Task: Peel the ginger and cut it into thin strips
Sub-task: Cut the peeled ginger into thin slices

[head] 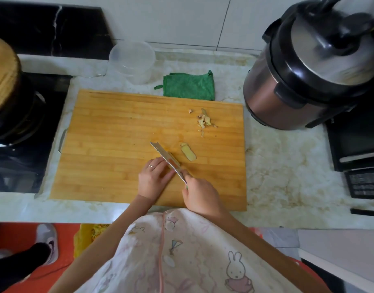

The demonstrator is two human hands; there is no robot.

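Head view: all of this comes from the one camera, looking down over your arms.
Board (118, 144): it lies square in front of you on the counter, so both hands work over it without reaching.
Right hand (200, 197): your fingers are wrapped round the handle of the knife (167, 160). The handle is almost wholly hidden in your fist. The blade runs out to the upper left, edge down on the board.
Left hand (153, 178): it lies on the near-left side of the blade with the fingers fairly straight, not curled round anything. You seem to be pinning the piece flat so it cannot roll under the edge.
Ginger (171, 155): only a tan sliver shows at the blade beside your fingertips. The rest is covered, so I cannot tell how much is left.
Slice (188, 152): one pale cut piece lies flat just right of the blade, clear of the stroke.
Peel (204, 121): the scraps sit heaped toward the far right of the board, well away from the cutting spot, likely pushed aside.
Stage: peeling looks done and you are slicing. No strips are cut yet.
Caution: your fingertips touch the blade's side, so keep them behind the edge.
Cloth (189, 85): it is folded just behind the board, handy for wiping.
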